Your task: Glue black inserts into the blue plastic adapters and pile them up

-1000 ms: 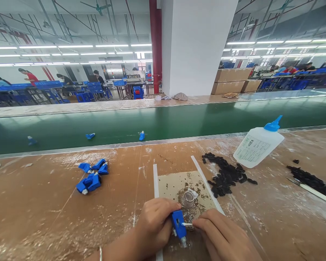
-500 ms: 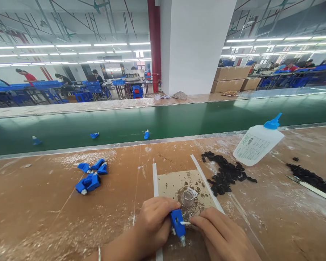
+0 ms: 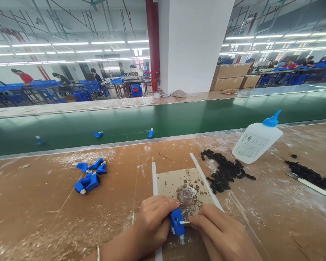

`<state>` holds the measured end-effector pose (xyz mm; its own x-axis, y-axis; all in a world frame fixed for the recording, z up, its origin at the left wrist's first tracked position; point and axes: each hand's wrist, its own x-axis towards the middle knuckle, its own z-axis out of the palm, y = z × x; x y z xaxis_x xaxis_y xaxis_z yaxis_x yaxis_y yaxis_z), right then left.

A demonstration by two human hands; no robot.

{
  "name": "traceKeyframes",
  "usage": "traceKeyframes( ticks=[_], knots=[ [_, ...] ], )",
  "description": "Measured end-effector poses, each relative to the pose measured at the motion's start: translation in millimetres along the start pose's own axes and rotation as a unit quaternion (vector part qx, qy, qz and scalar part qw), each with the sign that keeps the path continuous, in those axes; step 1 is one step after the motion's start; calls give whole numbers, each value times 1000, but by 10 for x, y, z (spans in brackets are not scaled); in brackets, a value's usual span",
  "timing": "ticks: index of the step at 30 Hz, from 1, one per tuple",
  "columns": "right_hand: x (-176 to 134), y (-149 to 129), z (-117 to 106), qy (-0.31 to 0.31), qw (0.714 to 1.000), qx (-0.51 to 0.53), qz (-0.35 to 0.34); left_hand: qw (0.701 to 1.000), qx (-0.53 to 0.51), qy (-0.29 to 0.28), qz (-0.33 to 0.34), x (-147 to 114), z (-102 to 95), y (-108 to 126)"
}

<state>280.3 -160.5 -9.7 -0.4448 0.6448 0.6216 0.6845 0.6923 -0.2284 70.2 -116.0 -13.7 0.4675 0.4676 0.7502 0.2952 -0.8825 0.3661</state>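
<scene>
Between its thumb and fingers, my left hand [image 3: 154, 221] grips a blue plastic part [image 3: 177, 222] with a clear tip pointing toward me. My right hand [image 3: 220, 228] pinches a cotton swab [image 3: 184, 222], whose white tip meets the slot side of the blue part. Just beyond both hands a small clear cup [image 3: 186, 196] stands on a tan sheet [image 3: 167, 179] spotted with liquid. Several more blue parts [image 3: 91, 177] lie in a loose pile to the left. A heap of small black pieces [image 3: 224, 172] lies right of the sheet.
A white squeeze bottle with a blue nozzle [image 3: 258, 141] is at the right. Farther right, a white-handled tool [image 3: 312, 185] lies beside more black pieces [image 3: 309, 172]. A green conveyor belt [image 3: 179, 114] crosses beyond the table, carrying several blue parts. People work in the background.
The blue parts on the belt have shifted slightly right. Both hands keep their hold, and the swab tip stays at the blue part with little visible movement.
</scene>
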Motion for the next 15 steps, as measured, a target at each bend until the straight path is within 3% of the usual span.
traceKeyframes(
  ticks=[4, 10, 15],
  knots=[
    [31, -14, -20, 7, 1000, -6, -1, 1000, -4, -11, 3, 11, -3, 20],
    [32, 0, -83, 95, 992, 65, 52, 1000, -10, -6, -24, -28, 7, -1],
    [30, 32, -114, 26, 994, 98, 50, 999, -15, -2, -36, -42, 19, -8]
  ],
)
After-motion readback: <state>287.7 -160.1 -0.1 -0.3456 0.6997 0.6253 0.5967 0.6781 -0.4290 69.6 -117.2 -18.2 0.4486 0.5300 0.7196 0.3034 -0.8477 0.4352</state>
